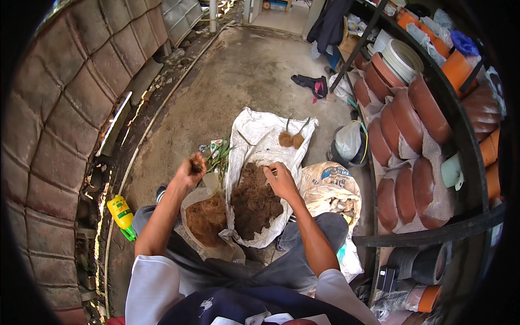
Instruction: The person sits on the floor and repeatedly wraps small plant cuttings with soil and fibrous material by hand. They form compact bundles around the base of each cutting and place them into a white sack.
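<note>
My left hand point(190, 172) is closed around a small clump of brown fibre point(197, 162), raised left of a white woven sack point(260, 122). On the sack lies a heap of dark brown fibre and crumbly growing medium point(254, 203). Just above its right side is my right hand point(281, 179), thumb and fingers drawn together; whether anything is pinched there I cannot tell. Two fibre-wrapped balls point(285, 139) with green leaves sit at the sack's far right. Below my left hand, a clear plastic bag point(239, 254) holds reddish-brown fibre point(207, 219). Strappy green plants point(220, 156) lie beside the sack.
A printed sack point(321, 170) containing pale lumps stands by my right knee. Behind it is a black bucket point(357, 156) with a plastic bag. Metal shelving point(483, 178) with brown pots point(420, 187) lines the right. A yellow bottle point(121, 211) lies left.
</note>
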Motion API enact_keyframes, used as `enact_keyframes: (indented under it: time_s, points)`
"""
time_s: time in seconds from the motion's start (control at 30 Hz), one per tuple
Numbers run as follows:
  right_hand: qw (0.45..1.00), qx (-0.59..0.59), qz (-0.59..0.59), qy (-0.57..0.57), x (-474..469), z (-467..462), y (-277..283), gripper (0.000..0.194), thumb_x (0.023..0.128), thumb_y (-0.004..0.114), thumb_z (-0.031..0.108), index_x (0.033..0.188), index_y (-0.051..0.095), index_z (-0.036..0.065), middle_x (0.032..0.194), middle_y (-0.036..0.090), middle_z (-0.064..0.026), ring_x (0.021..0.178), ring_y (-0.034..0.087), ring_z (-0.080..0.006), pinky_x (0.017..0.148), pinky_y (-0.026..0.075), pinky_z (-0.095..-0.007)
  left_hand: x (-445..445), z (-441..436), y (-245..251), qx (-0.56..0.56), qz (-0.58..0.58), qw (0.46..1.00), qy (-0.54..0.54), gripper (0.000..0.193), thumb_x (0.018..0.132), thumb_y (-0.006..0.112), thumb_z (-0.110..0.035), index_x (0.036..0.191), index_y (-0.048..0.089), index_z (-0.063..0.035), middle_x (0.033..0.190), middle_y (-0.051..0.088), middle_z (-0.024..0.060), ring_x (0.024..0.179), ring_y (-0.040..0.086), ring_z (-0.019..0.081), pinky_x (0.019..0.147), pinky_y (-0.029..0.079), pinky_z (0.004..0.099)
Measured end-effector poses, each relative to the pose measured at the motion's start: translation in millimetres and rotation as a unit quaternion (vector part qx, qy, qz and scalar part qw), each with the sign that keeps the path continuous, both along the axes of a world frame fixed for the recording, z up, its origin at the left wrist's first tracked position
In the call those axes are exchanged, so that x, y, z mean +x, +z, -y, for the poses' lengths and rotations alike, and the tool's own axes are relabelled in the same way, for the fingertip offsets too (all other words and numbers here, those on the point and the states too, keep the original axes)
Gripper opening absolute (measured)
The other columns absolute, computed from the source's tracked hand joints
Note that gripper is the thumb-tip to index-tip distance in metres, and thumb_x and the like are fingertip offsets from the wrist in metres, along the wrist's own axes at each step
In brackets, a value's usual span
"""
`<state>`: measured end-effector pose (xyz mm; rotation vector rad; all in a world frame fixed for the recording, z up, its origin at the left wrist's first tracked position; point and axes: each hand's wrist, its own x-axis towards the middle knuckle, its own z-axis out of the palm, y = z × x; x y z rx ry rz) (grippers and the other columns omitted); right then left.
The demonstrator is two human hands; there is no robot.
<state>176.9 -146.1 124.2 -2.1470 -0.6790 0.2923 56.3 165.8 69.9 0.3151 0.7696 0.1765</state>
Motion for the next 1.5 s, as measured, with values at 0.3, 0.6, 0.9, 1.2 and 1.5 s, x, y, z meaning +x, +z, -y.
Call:
enact_keyframes:
  time_s: [0.3, 0.6, 0.9, 1.2, 1.5]
  points:
    - [0.990, 0.128, -0.017, -0.050, 0, -14, 7, 0.030, 0.092, 0.061, 0.028, 0.095, 0.059, -0.002, 0.095, 0.065, -0.0170, 0.090, 0.062, -0.0290, 0.083, 0.047, -0.0386, 33, 21, 7, 0.214, -0.005, 0.968, -0.128, 0.022, 0.102, 0.046, -0.025, 0.100, 0.059, -0.0087, 0.075, 0.059, 0.0009, 0.067, 0.058, 0.0133, 0.062, 0.050, 0.0270]
    - [0.940, 0.255, -0.208, -0.095, -1, -30, -11, 0.022, 0.096, 0.057, 0.025, 0.091, 0.055, 0.003, 0.088, 0.061, -0.0058, 0.080, 0.055, -0.0076, 0.067, 0.045, -0.0226, 51, 105, 44, 0.380, 0.092, 0.884, -0.256, 0.031, 0.101, 0.050, -0.034, 0.109, 0.058, -0.0053, 0.085, 0.053, 0.0000, 0.079, 0.054, 0.0121, 0.074, 0.047, 0.0275]
    - [0.931, 0.264, -0.246, -0.052, -35, -36, 33, 0.022, 0.093, 0.065, 0.022, 0.091, 0.053, 0.004, 0.087, 0.059, -0.0026, 0.072, 0.053, -0.0067, 0.065, 0.046, -0.0212, 41, 126, 46, 0.342, 0.119, 0.880, -0.308, 0.033, 0.103, 0.045, -0.035, 0.107, 0.059, -0.0055, 0.092, 0.057, 0.0027, 0.082, 0.055, 0.0124, 0.077, 0.047, 0.0283]
    - [0.973, 0.211, -0.088, 0.034, -30, -24, 1, 0.023, 0.091, 0.070, 0.019, 0.102, 0.059, 0.003, 0.095, 0.059, -0.0019, 0.084, 0.056, -0.0088, 0.072, 0.047, -0.0242, 37, 134, 44, 0.272, 0.108, 0.915, -0.276, 0.041, 0.105, 0.037, -0.040, 0.114, 0.054, -0.0035, 0.106, 0.056, 0.0071, 0.096, 0.055, 0.0166, 0.085, 0.048, 0.0349]
    - [0.989, 0.136, -0.046, 0.044, -30, -13, 7, 0.028, 0.085, 0.075, 0.024, 0.103, 0.063, 0.006, 0.108, 0.052, -0.0042, 0.098, 0.057, -0.0157, 0.082, 0.048, -0.0310, 27, 148, 57, 0.282, 0.121, 0.910, -0.279, 0.038, 0.104, 0.039, -0.035, 0.120, 0.053, -0.0039, 0.112, 0.056, 0.0074, 0.103, 0.054, 0.0168, 0.089, 0.046, 0.0336]
